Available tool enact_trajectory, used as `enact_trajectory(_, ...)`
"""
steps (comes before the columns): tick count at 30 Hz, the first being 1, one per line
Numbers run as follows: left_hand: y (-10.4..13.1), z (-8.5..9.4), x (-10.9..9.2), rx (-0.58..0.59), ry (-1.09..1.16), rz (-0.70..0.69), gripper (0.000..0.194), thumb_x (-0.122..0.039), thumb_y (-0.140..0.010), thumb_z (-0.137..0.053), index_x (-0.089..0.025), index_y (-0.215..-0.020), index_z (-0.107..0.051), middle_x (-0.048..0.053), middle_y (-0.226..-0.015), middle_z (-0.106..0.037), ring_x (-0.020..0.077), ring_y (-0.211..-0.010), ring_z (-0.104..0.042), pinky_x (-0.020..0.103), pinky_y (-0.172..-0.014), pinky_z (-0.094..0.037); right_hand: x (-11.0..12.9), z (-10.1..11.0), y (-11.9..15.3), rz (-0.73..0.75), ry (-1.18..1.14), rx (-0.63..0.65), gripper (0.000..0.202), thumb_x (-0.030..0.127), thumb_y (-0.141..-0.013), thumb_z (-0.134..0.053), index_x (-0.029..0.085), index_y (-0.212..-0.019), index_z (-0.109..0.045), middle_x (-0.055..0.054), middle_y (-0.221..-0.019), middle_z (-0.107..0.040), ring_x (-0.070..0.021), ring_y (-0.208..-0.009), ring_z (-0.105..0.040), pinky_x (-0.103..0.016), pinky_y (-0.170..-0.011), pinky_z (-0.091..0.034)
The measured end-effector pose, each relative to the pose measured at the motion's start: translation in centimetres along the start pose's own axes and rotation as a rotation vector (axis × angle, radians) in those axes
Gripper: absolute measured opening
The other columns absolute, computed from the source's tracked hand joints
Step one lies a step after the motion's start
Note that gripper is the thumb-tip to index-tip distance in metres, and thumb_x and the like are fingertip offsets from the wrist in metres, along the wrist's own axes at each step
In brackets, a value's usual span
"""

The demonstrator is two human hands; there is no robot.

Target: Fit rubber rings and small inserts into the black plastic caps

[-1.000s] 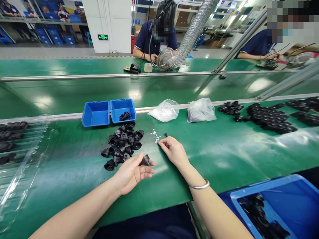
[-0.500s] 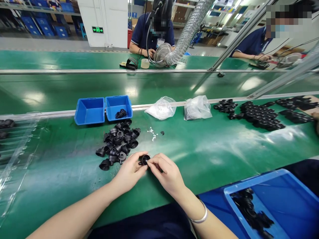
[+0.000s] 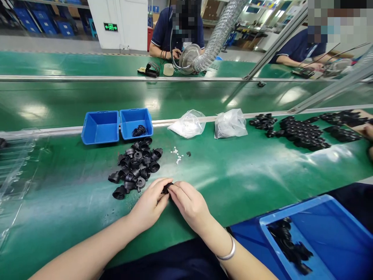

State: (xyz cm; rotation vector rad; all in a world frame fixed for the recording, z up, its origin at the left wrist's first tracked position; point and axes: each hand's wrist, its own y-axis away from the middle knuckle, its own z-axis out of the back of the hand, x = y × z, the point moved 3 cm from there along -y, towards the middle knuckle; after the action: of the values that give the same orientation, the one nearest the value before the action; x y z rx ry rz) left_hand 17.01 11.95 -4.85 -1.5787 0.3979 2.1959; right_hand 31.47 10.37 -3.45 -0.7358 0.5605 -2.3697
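Note:
My left hand [image 3: 150, 204] and my right hand [image 3: 189, 203] meet over the green bench, both pinching one small black plastic part [image 3: 166, 188] that is mostly hidden between the fingertips. Just left of the hands lies a pile of several similar black parts [image 3: 135, 167]. A scatter of tiny white pieces [image 3: 176, 153] sits a little beyond the hands.
Two blue bins [image 3: 100, 126] stand behind the pile; the right bin holds black rings [image 3: 139, 130]. Two clear bags [image 3: 230, 123] lie to the right, then more black parts [image 3: 303, 130]. A blue crate [image 3: 317, 233] sits near right. Clear trays [image 3: 13, 163] lie left. Other people work across the belt.
My right hand left the white pieces and came back to the black part in my left hand. Both hands now close over it, hiding it more than half a second ago.

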Motion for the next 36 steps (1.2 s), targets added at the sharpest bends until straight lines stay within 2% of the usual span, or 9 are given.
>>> enact_trajectory(3, 0.0, 0.0, 0.3, 0.003, 0.031, 0.012, 0.042, -0.018, -0.092, -0.043, -0.026, -0.133, -0.047, 0.009, -0.135, -0.049, 0.0217, -0.127, -0.047, 0.038, -0.102, -0.049, 0.0, 0.2, 0.0, -0.057, -0.029, 0.041, 0.019, 0.007, -0.094, -0.049, 0.013, -0.108, -0.06, -0.01, -0.091, -0.063, -0.0192, -0.083, -0.06, -0.033, -0.073, -0.053)
enact_trajectory(6, 0.0, -0.4, 0.7, -0.003, 0.21, 0.074, 0.037, -0.024, -0.092, -0.05, -0.026, -0.129, -0.05, 0.008, -0.134, -0.051, 0.0231, -0.124, -0.052, 0.041, -0.105, -0.046, -0.8, 1.4, -0.7, -0.084, -0.145, 0.098, 0.015, 0.013, -0.096, -0.049, 0.016, -0.103, -0.062, -0.008, -0.091, -0.064, -0.0169, -0.083, -0.061, -0.029, -0.074, -0.053)
enact_trajectory(9, -0.2, -0.9, 0.8, -0.003, 0.464, 0.202, 0.039, -0.034, -0.09, -0.056, -0.023, -0.127, -0.05, 0.01, -0.13, -0.055, 0.0257, -0.118, -0.059, 0.042, -0.103, -0.048, -4.0, 3.6, -1.8, -0.218, -0.188, 0.017, 0.013, 0.019, -0.095, -0.052, 0.018, -0.09, -0.063, -0.004, -0.083, -0.065, -0.0152, -0.078, -0.062, -0.028, -0.074, -0.051)
enact_trajectory(11, -0.4, -0.9, 0.7, -0.014, 0.554, 0.27, 0.042, -0.039, -0.088, -0.059, -0.02, -0.125, -0.049, 0.011, -0.128, -0.057, 0.0282, -0.117, -0.061, 0.043, -0.101, -0.049, -7.1, 4.6, -2.4, -0.369, -0.045, -0.02, 0.015, 0.02, -0.094, -0.052, 0.018, -0.086, -0.064, -0.004, -0.08, -0.065, -0.0162, -0.075, -0.062, -0.029, -0.072, -0.051)
enact_trajectory(14, -0.7, -0.7, 0.2, -0.015, 0.574, 0.313, 0.047, -0.044, -0.086, -0.062, -0.019, -0.124, -0.048, 0.012, -0.128, -0.057, 0.0298, -0.119, -0.06, 0.043, -0.101, -0.049, -10.8, 4.2, -2.9, -0.462, 0.119, 0.103, 0.01, 0.018, -0.09, -0.056, 0.018, -0.086, -0.066, -0.004, -0.079, -0.065, -0.0183, -0.075, -0.062, -0.029, -0.069, -0.05)
enact_trajectory(17, -0.9, -0.5, 0.1, 0.013, 0.564, 0.332, 0.049, -0.045, -0.087, -0.06, -0.018, -0.125, -0.046, 0.013, -0.129, -0.057, 0.0287, -0.119, -0.06, 0.043, -0.102, -0.049, -12.3, 3.0, -3.1, -0.466, 0.158, 0.118, 0.01, 0.018, -0.09, -0.057, 0.016, -0.087, -0.066, -0.005, -0.08, -0.063, -0.0199, -0.075, -0.061, -0.031, -0.07, -0.049)
enact_trajectory(22, -1.0, -0.6, 0.1, 0.044, 0.544, 0.346, 0.048, -0.044, -0.088, -0.058, -0.018, -0.127, -0.045, 0.013, -0.128, -0.055, 0.0289, -0.115, -0.062, 0.043, -0.096, -0.053, -12.1, 1.9, -3.5, -0.456, 0.178, 0.1, 0.012, 0.018, -0.092, -0.054, 0.016, -0.089, -0.065, -0.007, -0.083, -0.062, -0.0204, -0.076, -0.06, -0.031, -0.071, -0.048)
enact_trajectory(29, -1.0, -0.7, 0.2, 0.051, 0.57, 0.348, 0.049, -0.043, -0.087, -0.061, -0.017, -0.126, -0.047, 0.014, -0.125, -0.056, 0.0306, -0.112, -0.064, 0.044, -0.094, -0.054, -12.2, 2.4, -3.5, -0.444, 0.119, 0.081, 0.011, 0.016, -0.091, -0.055, 0.017, -0.083, -0.063, -0.005, -0.078, -0.06, -0.0187, -0.073, -0.058, -0.03, -0.068, -0.046)
enact_trajectory(36, -0.9, -0.8, 0.6, 0.054, 0.624, 0.335, 0.046, -0.037, -0.085, -0.063, -0.016, -0.124, -0.049, 0.014, -0.126, -0.056, 0.0262, -0.103, -0.068, 0.044, -0.095, -0.054, -5.2, 2.5, -2.0, -0.304, -0.354, 0.099, 0.007, 0.017, -0.091, -0.059, 0.018, -0.086, -0.064, -0.002, -0.08, -0.063, -0.013, -0.074, -0.059, -0.024, -0.068, -0.048)
